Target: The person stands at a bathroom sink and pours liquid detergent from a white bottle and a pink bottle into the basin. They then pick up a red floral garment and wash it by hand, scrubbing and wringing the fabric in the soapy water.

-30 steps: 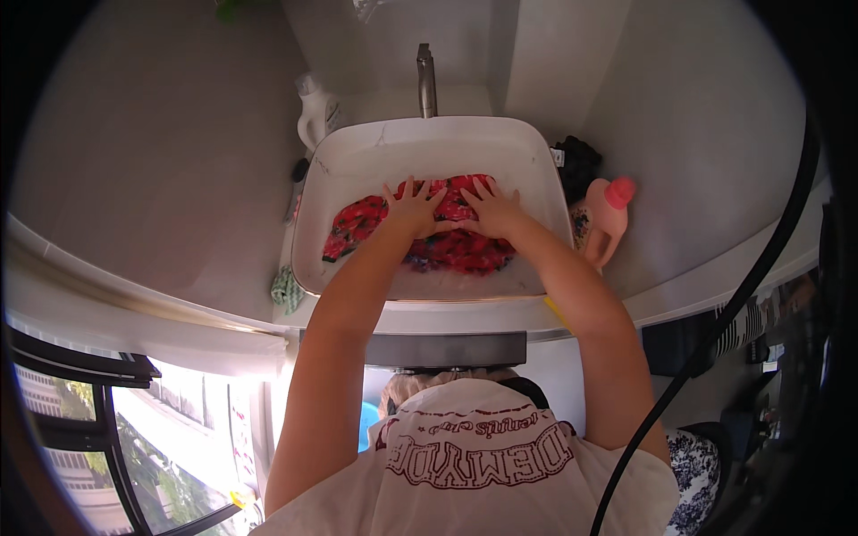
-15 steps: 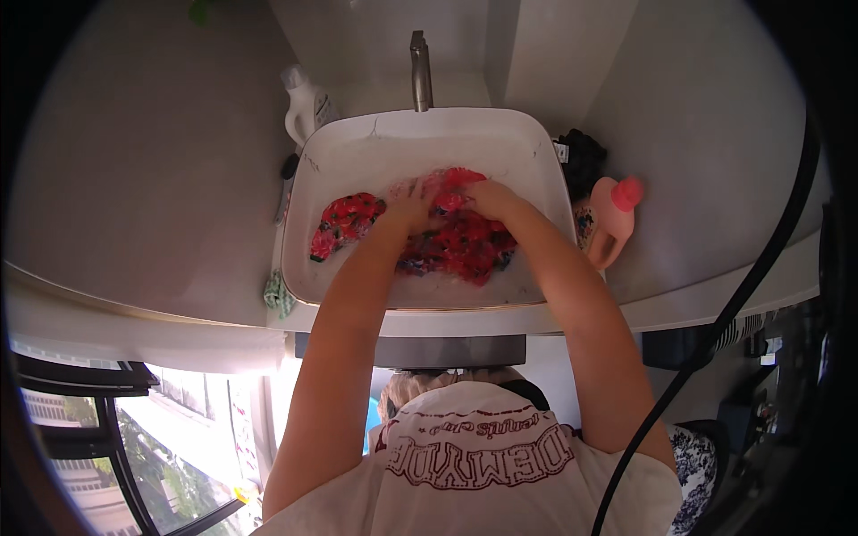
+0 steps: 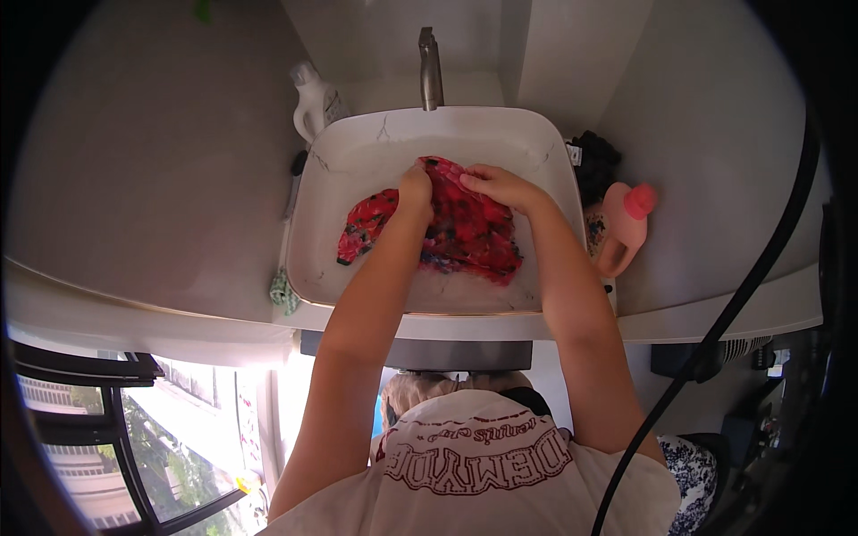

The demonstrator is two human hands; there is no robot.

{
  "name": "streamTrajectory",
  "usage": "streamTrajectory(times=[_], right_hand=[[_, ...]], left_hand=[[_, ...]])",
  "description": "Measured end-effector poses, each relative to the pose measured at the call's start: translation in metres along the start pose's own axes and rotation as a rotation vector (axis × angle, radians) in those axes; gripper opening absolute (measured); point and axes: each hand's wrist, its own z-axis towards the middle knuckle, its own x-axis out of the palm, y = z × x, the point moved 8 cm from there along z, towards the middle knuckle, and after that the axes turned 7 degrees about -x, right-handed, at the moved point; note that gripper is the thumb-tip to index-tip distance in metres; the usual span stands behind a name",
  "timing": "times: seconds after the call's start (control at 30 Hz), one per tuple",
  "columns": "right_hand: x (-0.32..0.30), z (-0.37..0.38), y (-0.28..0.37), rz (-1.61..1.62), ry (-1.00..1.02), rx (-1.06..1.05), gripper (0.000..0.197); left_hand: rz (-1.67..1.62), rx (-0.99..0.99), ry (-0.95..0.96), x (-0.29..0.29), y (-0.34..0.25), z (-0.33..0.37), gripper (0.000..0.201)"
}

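Note:
A wet red floral garment [image 3: 469, 228] lies partly in the water of a white rectangular basin [image 3: 313, 277], its upper edge raised between my hands. My left hand [image 3: 416, 189] is closed on that edge at the left. On the right, my right hand [image 3: 500, 187] pinches the cloth between thumb and fingers. Left of my left forearm, another part of the red cloth lies in the water. Whether both parts are one piece I cannot tell.
A metal faucet [image 3: 431, 71] stands behind the basin. At the back left is a white jug [image 3: 315, 103]; at the right, a pink bottle [image 3: 623, 228] with a red cap and a black bundle [image 3: 594, 161]. A green cloth [image 3: 284, 292] lies front left. A black cable [image 3: 715, 330] hangs at right.
My hands, earlier down in the water with fingers spread on the garment, are now higher and grip its upper edge. The cloth has come up with them and is stretched out more.

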Motion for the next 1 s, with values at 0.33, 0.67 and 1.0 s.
streamTrajectory(times=[0.33,0.67,1.0], right_hand=[[0.005,-0.012,0.086,-0.653,-0.500,-0.347,0.034],[-0.003,0.001,0.078,-0.808,-0.615,-0.468,0.041],[-0.028,0.001,0.006,-0.002,-0.011,-0.002,0.045]], left_hand=[[-0.175,-0.119,0.641,0.050,0.024,0.009,0.052],[0.017,-0.231,0.289,0.053,-0.008,-0.062,0.042],[-0.206,-0.175,0.350,0.047,-0.044,-0.060,0.076]])
